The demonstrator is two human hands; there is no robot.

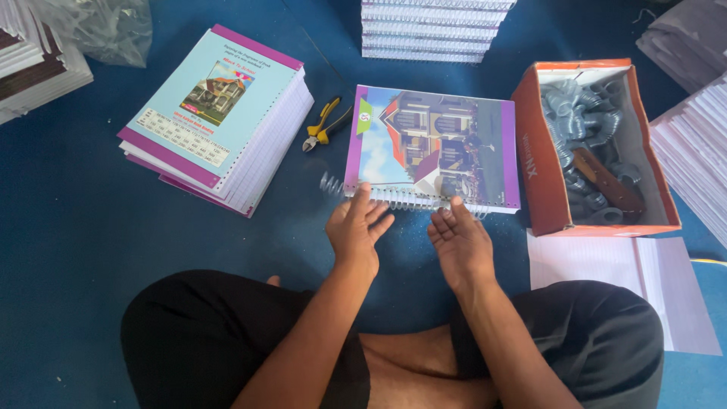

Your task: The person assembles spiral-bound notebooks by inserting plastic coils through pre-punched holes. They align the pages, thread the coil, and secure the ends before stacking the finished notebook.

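Note:
A notebook [432, 144] with a glossy house picture and purple edges lies on the blue floor in front of me. A metal spiral coil [394, 197] runs along its near edge and sticks out past the left corner. My left hand [357, 229] is palm up with its fingertips touching the coil near the left end. My right hand [458, 241] is also palm up, fingertips against the coil further right. Neither hand grips anything. My crossed legs in black shorts fill the bottom of the view.
A stack of unbound notebooks [219, 113] with light blue covers lies at left. Yellow-handled pliers [326, 125] lie between the stack and the notebook. An orange cardboard box [594, 148] at right holds several coils. Loose ruled sheets [628, 280] lie at right. More stacks [432, 30] stand behind.

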